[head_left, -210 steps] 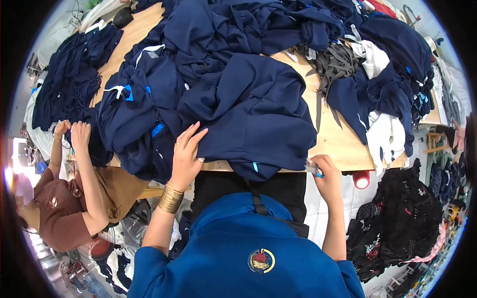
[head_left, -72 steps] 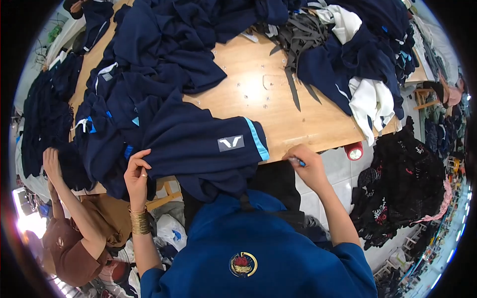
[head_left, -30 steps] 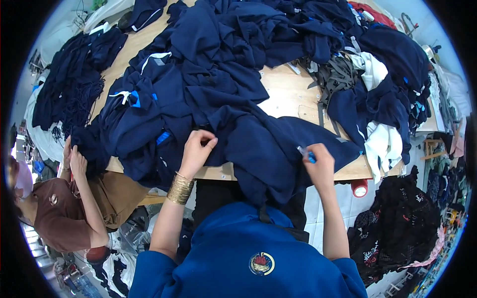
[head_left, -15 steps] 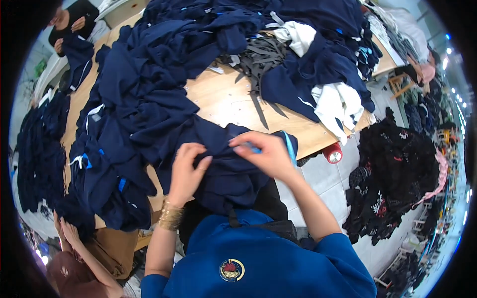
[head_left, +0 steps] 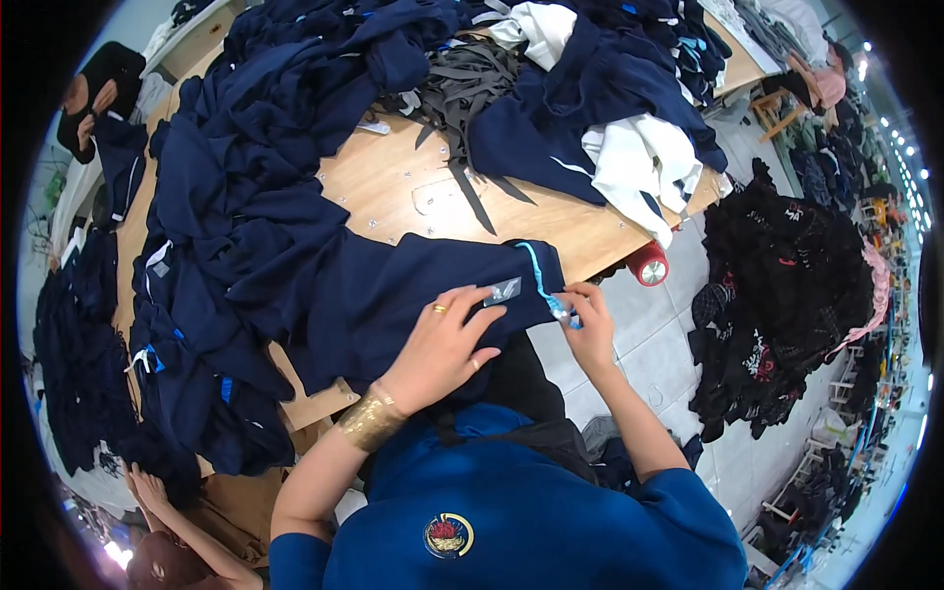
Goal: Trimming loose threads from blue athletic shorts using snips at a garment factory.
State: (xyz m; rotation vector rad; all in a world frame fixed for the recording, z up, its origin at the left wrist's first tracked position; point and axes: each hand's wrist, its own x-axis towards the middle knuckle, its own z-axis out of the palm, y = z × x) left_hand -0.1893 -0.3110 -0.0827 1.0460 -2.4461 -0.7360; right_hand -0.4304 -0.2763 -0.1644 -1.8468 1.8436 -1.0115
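At the near edge of a wooden table, a worker's left hand (head_left: 442, 339) rests on a navy garment (head_left: 393, 285) with thumb and fingers loosely spread beside a grey patch (head_left: 504, 291), while the right hand (head_left: 590, 329) closes around a small blue-and-metal tool (head_left: 563, 313) at the garment's light-blue trim (head_left: 536, 270). Beyond the bare tabletop (head_left: 383, 177) lie white cloth (head_left: 639, 162), dark grey strips (head_left: 472, 88) and heaped navy fabric (head_left: 285, 88), with a black-sleeved person (head_left: 113, 74) handling navy cloth (head_left: 120, 157) at far left.
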